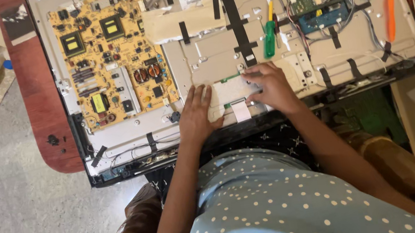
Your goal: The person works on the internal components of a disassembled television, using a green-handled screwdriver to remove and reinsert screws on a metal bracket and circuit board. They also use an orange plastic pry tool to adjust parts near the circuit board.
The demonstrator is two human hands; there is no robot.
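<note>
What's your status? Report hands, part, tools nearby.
Left hand flat on small metal cover. Right hand pressing its right end. Green screwdriver just above, orange tool far right, neither touching.

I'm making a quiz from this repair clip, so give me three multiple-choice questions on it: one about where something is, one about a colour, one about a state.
1. Where does the yellow board sit in the open panel?
A. At the picture's left
B. In the middle
C. At the picture's right

2. What colour is the handle of the screwdriver lying near the panel's middle?
A. Blue
B. Green
C. White

3. What are the hands doing?
A. Both lifted off the panel
B. One holds the orange tool
C. Both rest on the small plate at the near edge

Answers: 1 A, the board fills the picture's left part. 2 B, its handle is bright green. 3 C, the left hand and right hand lie flat on the plate, with no tool in either.
</note>
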